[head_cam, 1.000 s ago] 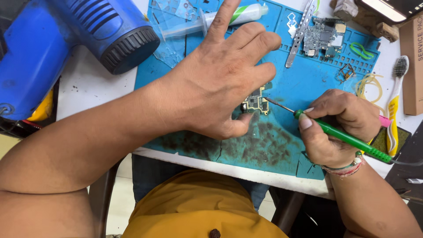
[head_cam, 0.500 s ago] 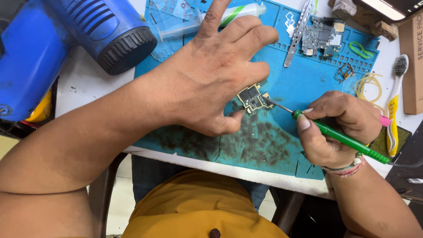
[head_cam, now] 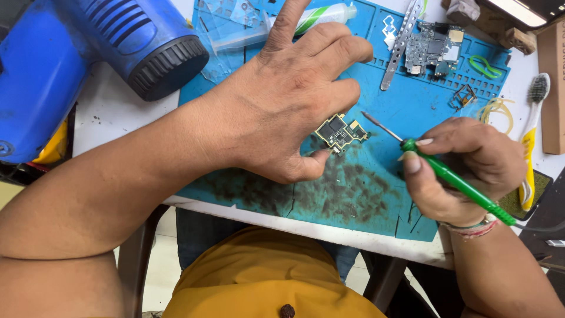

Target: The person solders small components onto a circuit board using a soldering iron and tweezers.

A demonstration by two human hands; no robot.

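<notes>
Blue mat (head_cam: 376, 194): left hand (head_cam: 282, 100) fingers pinch small circuit board (head_cam: 340, 132) (tilted); right hand (head_cam: 465, 165) grips green tool (head_cam: 459, 185), tip just beside board.

Left forearm comes in from the lower left and runs diagonally up to mid-frame, left hand (head_cam: 288, 94) palm-down with fingers spread toward the top, thumb tucked in pinching. Right arm rises from the lower right corner, right hand (head_cam: 465, 168) curled into a pen-style grip, thread bracelets on the wrist.
</notes>
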